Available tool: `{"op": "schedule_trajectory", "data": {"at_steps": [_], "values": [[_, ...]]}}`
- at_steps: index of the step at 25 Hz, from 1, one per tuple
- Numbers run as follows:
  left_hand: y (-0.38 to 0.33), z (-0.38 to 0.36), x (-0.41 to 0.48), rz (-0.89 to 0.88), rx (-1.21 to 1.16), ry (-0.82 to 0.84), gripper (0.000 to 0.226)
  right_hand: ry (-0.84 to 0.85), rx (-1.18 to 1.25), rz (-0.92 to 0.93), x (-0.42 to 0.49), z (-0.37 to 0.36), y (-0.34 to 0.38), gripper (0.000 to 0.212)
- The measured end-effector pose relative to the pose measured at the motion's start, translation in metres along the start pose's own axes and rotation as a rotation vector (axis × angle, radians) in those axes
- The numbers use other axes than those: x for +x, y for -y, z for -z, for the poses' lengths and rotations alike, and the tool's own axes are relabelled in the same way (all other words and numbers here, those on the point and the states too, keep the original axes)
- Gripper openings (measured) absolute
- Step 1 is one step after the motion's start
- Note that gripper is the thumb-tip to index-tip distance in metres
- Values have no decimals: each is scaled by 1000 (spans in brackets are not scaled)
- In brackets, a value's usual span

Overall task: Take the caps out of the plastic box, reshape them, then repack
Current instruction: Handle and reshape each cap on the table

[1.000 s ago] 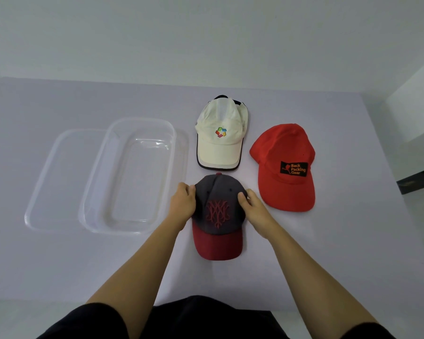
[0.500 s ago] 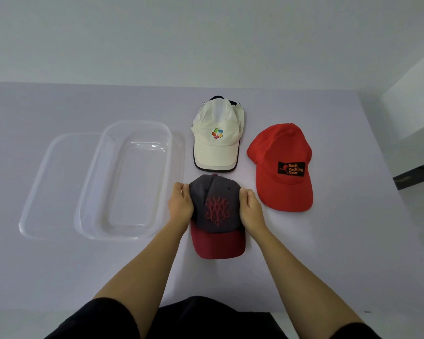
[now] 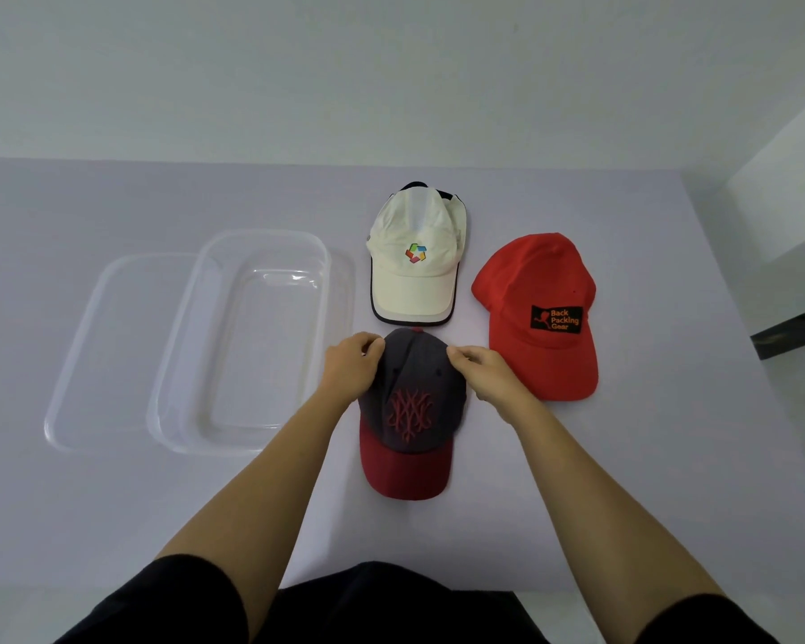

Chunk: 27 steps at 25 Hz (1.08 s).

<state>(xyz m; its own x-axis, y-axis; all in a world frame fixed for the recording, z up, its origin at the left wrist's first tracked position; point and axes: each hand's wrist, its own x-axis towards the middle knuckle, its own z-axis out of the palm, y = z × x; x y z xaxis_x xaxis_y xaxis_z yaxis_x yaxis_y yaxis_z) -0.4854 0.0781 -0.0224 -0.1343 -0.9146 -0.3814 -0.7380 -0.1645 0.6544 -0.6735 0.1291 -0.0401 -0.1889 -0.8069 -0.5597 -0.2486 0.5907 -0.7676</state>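
Pale lilac table (image 3: 112, 504) fills the lower view, matte and uncluttered; plain off-white wall behind it, a white block or ledge at far right edge with a dark strip below.

Grey cap (image 3: 414, 397), dark red brim pointing toward the person, red embroidered emblem on the front, lies flat on the table near the front edge, centre. Left hand (image 3: 349, 371) pinches the crown's left upper side, fingers curled onto the fabric. Right hand (image 3: 482, 369) pinches the right upper side the same way (both clenched on the cloth near the top button).

White cap (image 3: 414, 267), multicoloured logo, dark trim on brim, sits just beyond the grey one; its brim edge nearly touches the grey crown. Red cap (image 3: 542, 313), black patch with orange lettering, lies to the right, just beside the right hand.

Clear plastic box (image 3: 168, 388) stands left of the caps, nothing in it, resting partly over its clear lid (image 3: 80, 364), which sticks out to the left. Both forearms bare; black sleeves at bottom of view.
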Motion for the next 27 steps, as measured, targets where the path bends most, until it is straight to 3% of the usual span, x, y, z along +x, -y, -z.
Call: {"op": "schedule_trajectory", "data": {"at_steps": [2, 6, 8, 11, 16, 19, 21, 27], "values": [[-6, 7, 7, 7, 51, 73, 31, 31, -22, -28, 2, 0, 7, 33], [-12, 19, 16, 175, -147, 239, 20, 52, 110, -130, 3, -4, 12, 22], [-10, 23, 18, 183, -142, 273, 26, 49, 152, -170, 2, -1, 10, 21], [-9, 23, 19, 140, -62, 269, 29, 37, 174, -188, 3, 1, 9, 24], [-10, 18, 21, 148, -147, 261, 26, 28, 213, -188, 2, -1, 13, 18], [-9, 19, 20, 96, -26, 206, 28, 26, 137, -181, 0, -1, 15, 22], [-13, 26, 18, 60, 58, 150, 31, -21, 20, -108, -2, 3, 16, 25], [-49, 62, 9, -109, 116, -76, 28, -387, -198, 287, -23, 69, 17, 17]]}}
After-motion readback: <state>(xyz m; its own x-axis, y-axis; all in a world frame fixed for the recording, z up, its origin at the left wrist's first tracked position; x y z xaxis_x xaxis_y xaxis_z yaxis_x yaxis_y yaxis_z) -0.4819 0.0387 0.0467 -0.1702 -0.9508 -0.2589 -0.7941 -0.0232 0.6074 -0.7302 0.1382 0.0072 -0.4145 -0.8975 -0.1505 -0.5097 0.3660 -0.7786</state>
